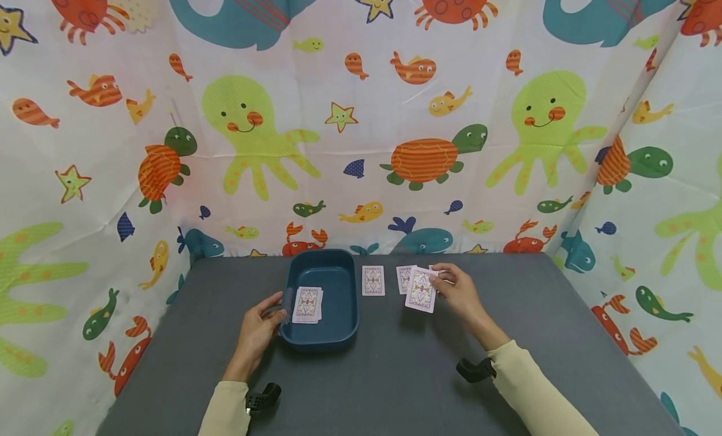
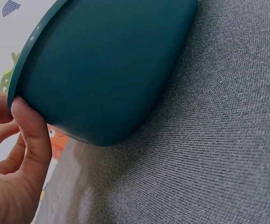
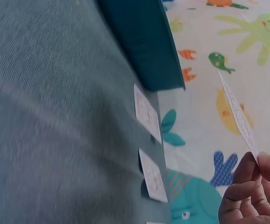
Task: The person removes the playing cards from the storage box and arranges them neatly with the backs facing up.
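Note:
My right hand (image 1: pixel 461 298) pinches a playing card (image 1: pixel 420 290) between thumb and fingers, patterned back showing, raised above the table. In the right wrist view that card (image 3: pixel 240 119) appears nearly edge-on. With thumb and fingers, my left hand (image 1: pixel 255 337) grips the left rim of a dark blue plastic tub (image 1: pixel 351 326). Inside the tub, toward its left side, lies a small stack of cards (image 1: pixel 307 304), backs up. One card (image 1: pixel 373 280) lies on the table just right of the tub. Another card (image 1: pixel 403 278) lies farther right, partly hidden by the held one.
A sliver of a further card (image 3: pixel 154 222) shows at the bottom of the right wrist view. Grey cloth covers the table (image 1: pixel 395 386). A curtain (image 1: pixel 350 217) printed with sea animals hangs along the table's back and sides. Each wrist carries a black band (image 1: pixel 476 369).

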Action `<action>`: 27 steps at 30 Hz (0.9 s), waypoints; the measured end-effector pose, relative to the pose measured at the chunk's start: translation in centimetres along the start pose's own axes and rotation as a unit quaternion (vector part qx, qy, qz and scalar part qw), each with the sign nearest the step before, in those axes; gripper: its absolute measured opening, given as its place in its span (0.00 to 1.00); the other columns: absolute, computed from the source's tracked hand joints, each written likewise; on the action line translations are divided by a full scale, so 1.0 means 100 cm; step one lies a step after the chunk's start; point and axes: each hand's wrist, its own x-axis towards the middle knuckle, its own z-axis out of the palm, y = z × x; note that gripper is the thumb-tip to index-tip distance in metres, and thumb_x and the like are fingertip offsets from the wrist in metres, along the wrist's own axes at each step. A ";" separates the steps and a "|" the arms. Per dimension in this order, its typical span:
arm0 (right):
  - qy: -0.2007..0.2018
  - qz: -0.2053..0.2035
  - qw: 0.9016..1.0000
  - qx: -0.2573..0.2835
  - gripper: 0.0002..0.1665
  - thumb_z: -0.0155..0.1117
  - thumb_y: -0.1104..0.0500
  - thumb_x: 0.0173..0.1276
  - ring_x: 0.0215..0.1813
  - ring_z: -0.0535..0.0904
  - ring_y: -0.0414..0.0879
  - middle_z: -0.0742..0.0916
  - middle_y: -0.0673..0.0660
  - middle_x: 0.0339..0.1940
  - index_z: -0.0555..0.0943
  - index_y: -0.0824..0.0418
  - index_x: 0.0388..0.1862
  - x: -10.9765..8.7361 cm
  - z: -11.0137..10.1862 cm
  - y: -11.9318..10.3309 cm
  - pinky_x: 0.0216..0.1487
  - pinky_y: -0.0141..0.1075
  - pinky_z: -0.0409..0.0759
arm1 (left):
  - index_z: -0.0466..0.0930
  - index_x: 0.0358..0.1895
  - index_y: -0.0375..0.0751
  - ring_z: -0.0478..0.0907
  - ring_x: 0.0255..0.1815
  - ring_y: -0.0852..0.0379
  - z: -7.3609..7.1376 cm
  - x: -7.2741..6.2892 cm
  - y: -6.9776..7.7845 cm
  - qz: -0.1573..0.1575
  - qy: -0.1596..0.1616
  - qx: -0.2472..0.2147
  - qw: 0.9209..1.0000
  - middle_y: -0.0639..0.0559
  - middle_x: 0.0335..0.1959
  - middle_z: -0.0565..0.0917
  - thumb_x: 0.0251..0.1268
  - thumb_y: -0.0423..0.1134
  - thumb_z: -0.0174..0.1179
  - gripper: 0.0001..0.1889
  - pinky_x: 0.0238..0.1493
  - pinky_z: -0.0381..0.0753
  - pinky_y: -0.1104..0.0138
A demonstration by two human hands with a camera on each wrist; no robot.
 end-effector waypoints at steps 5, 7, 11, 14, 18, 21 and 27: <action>0.010 0.010 1.000 -0.013 0.21 0.62 0.56 0.71 0.35 0.78 0.38 0.84 0.51 0.36 0.75 0.64 0.58 0.002 -0.015 0.005 0.44 0.41 0.80 | 0.71 0.69 0.45 0.76 0.45 0.53 -0.001 0.000 -0.001 0.000 -0.001 -0.003 1.000 0.42 0.65 0.73 0.69 0.32 0.57 0.25 0.31 0.76 0.68; 0.015 0.011 1.000 -0.018 0.21 0.63 0.55 0.71 0.35 0.78 0.37 0.84 0.50 0.36 0.75 0.65 0.57 0.003 -0.022 0.007 0.43 0.40 0.80 | 0.71 0.69 0.45 0.76 0.46 0.52 -0.001 0.000 -0.001 0.000 -0.001 -0.002 1.000 0.42 0.65 0.73 0.69 0.32 0.57 0.25 0.31 0.77 0.68; 0.027 0.014 0.999 -0.030 0.20 0.63 0.55 0.71 0.34 0.78 0.38 0.84 0.48 0.34 0.76 0.64 0.56 0.006 -0.037 0.012 0.40 0.38 0.78 | 0.71 0.69 0.46 0.76 0.44 0.55 -0.001 0.001 -0.001 0.000 -0.001 0.000 1.000 0.42 0.65 0.73 0.69 0.33 0.57 0.25 0.31 0.77 0.68; 0.033 0.013 0.999 -0.037 0.21 0.63 0.54 0.71 0.34 0.78 0.40 0.84 0.46 0.32 0.75 0.64 0.56 0.010 -0.049 0.018 0.38 0.37 0.77 | 0.71 0.69 0.45 0.76 0.43 0.57 -0.001 0.001 0.000 0.000 -0.002 -0.001 1.000 0.42 0.65 0.73 0.69 0.33 0.57 0.25 0.31 0.77 0.67; 0.037 0.009 0.998 -0.046 0.21 0.62 0.53 0.71 0.35 0.79 0.43 0.84 0.44 0.30 0.75 0.63 0.57 0.016 -0.062 0.027 0.37 0.37 0.76 | 0.71 0.69 0.45 0.76 0.43 0.59 -0.001 0.001 0.002 0.000 -0.002 -0.002 1.000 0.43 0.65 0.73 0.69 0.33 0.57 0.25 0.31 0.77 0.67; 0.038 0.011 0.998 -0.056 0.20 0.62 0.53 0.71 0.37 0.80 0.44 0.85 0.44 0.30 0.75 0.62 0.57 0.020 -0.070 0.034 0.38 0.37 0.77 | 0.72 0.68 0.46 0.76 0.44 0.60 -0.001 0.001 0.003 -0.003 -0.002 -0.001 1.000 0.44 0.65 0.73 0.69 0.34 0.57 0.24 0.31 0.77 0.67; 0.031 0.019 0.995 -0.089 0.20 0.61 0.53 0.72 0.37 0.78 0.38 0.87 0.51 0.37 0.75 0.61 0.57 0.031 -0.085 0.047 0.40 0.38 0.77 | 0.71 0.69 0.46 0.76 0.44 0.59 0.000 0.001 0.002 -0.010 -0.006 -0.005 1.000 0.44 0.65 0.72 0.70 0.34 0.57 0.24 0.32 0.77 0.68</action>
